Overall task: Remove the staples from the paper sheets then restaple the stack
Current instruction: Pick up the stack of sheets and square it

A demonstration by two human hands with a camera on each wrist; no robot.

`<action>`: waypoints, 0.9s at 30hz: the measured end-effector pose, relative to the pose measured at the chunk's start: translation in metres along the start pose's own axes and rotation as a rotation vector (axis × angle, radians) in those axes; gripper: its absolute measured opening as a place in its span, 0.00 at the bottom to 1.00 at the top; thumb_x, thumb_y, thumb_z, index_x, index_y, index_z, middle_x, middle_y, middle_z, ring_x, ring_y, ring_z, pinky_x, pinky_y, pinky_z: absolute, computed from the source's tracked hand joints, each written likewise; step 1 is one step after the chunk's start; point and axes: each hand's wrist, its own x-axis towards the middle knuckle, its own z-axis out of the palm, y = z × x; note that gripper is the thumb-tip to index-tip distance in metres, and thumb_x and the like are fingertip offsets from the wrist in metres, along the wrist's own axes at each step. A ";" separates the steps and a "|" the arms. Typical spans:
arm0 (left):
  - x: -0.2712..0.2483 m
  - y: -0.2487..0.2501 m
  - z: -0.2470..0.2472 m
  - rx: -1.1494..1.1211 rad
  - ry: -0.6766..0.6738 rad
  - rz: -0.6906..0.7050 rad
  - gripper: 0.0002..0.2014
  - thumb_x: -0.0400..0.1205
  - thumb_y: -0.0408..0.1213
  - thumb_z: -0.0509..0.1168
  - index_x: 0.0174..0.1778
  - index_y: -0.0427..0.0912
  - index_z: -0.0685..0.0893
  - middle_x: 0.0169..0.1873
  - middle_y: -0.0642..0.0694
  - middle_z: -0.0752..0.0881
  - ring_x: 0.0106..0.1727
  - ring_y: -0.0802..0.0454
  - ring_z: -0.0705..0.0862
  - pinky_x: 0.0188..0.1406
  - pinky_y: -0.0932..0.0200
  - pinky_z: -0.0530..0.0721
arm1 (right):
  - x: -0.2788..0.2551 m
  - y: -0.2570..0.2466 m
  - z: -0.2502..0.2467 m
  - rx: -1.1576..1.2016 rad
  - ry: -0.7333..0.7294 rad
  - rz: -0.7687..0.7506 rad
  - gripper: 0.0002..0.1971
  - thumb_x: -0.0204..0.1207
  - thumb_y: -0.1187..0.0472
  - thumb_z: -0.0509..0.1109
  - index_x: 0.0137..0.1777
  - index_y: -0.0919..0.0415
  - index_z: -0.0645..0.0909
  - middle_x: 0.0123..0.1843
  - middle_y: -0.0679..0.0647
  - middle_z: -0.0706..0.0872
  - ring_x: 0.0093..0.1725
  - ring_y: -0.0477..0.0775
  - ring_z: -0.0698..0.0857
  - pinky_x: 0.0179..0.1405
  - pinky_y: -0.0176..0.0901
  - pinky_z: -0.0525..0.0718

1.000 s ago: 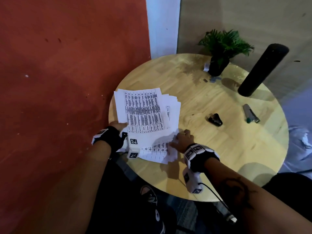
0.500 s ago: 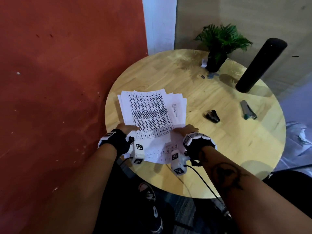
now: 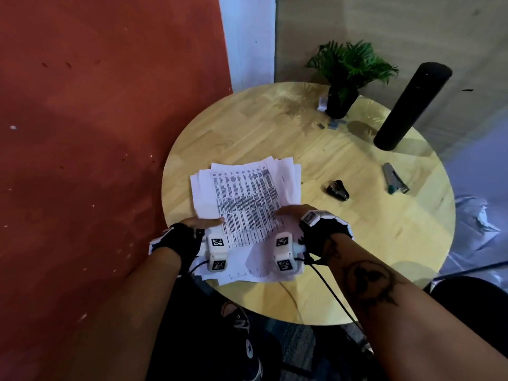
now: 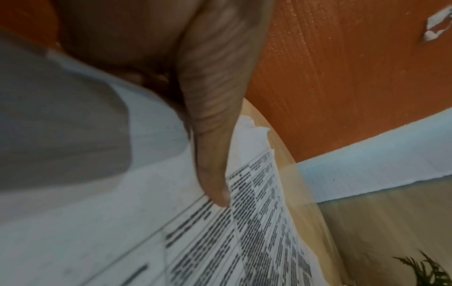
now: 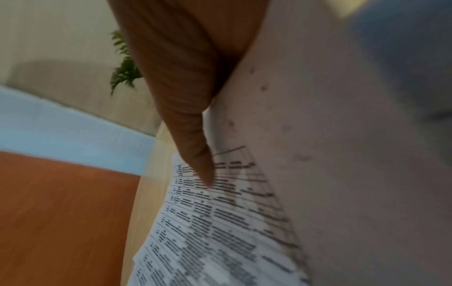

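Centre of the head view: both hands are now gripping the loose paper stack point(image 3: 247, 204) on the round table point(image 3: 357, 243), left hand point(image 3: 198, 222) on the left edge, right hand point(image 3: 291, 213) on the right, thumbs on top; a second ago the right was only resting near the lower corner. Sheets are getting squared up, edges still fanned. Staple remover point(image 3: 338, 190) and stapler point(image 3: 394, 179) are lying untouched at right, so restapling likely comes next.

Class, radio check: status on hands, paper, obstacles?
Left hand and right hand hold the paper stack, sheets uneven. Stapler and staple remover untouched. Nothing blocking.
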 end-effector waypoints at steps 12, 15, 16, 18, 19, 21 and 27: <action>-0.029 0.020 0.036 -0.468 -0.035 0.363 0.44 0.60 0.38 0.83 0.72 0.35 0.74 0.71 0.36 0.77 0.72 0.38 0.76 0.70 0.35 0.73 | -0.011 0.028 -0.031 0.343 0.065 0.009 0.16 0.51 0.68 0.83 0.39 0.67 0.83 0.47 0.60 0.86 0.47 0.59 0.84 0.44 0.50 0.87; -0.077 0.062 0.033 -0.574 -0.162 0.576 0.19 0.72 0.25 0.70 0.60 0.37 0.83 0.56 0.42 0.88 0.59 0.44 0.86 0.60 0.43 0.83 | -0.036 0.025 -0.061 0.734 0.115 -0.257 0.29 0.47 0.69 0.81 0.53 0.69 0.84 0.52 0.66 0.88 0.50 0.64 0.87 0.54 0.62 0.85; -0.091 0.075 0.028 -0.544 -0.187 0.649 0.17 0.72 0.25 0.69 0.56 0.41 0.85 0.50 0.47 0.91 0.54 0.50 0.88 0.55 0.52 0.85 | -0.051 0.021 -0.075 0.805 0.113 -0.332 0.30 0.48 0.68 0.82 0.54 0.67 0.84 0.51 0.62 0.90 0.49 0.60 0.88 0.53 0.58 0.87; -0.126 0.100 0.017 -0.428 -0.242 0.782 0.16 0.64 0.32 0.75 0.48 0.49 0.89 0.42 0.58 0.91 0.47 0.62 0.89 0.45 0.67 0.86 | -0.080 0.012 -0.105 0.846 0.108 -0.465 0.30 0.42 0.65 0.86 0.50 0.60 0.86 0.43 0.50 0.91 0.44 0.49 0.89 0.46 0.43 0.88; -0.141 0.109 0.013 -0.388 -0.323 0.826 0.17 0.59 0.37 0.80 0.44 0.52 0.91 0.42 0.60 0.91 0.47 0.64 0.89 0.43 0.69 0.85 | -0.094 0.007 -0.114 0.857 0.075 -0.532 0.28 0.40 0.66 0.86 0.45 0.56 0.88 0.40 0.48 0.91 0.42 0.45 0.89 0.43 0.38 0.87; -0.155 0.120 0.011 -0.358 -0.433 0.840 0.26 0.46 0.46 0.86 0.41 0.57 0.93 0.43 0.57 0.91 0.48 0.61 0.89 0.42 0.67 0.86 | -0.119 0.004 -0.122 0.889 -0.018 -0.568 0.22 0.32 0.65 0.87 0.32 0.55 0.91 0.34 0.48 0.91 0.36 0.44 0.90 0.36 0.33 0.86; -0.104 0.089 0.035 -0.313 -0.347 0.336 0.40 0.54 0.44 0.86 0.63 0.36 0.83 0.53 0.42 0.89 0.54 0.44 0.88 0.58 0.50 0.84 | -0.103 0.027 -0.083 1.039 -0.063 -0.103 0.14 0.61 0.61 0.82 0.46 0.65 0.88 0.49 0.52 0.87 0.43 0.48 0.84 0.43 0.37 0.79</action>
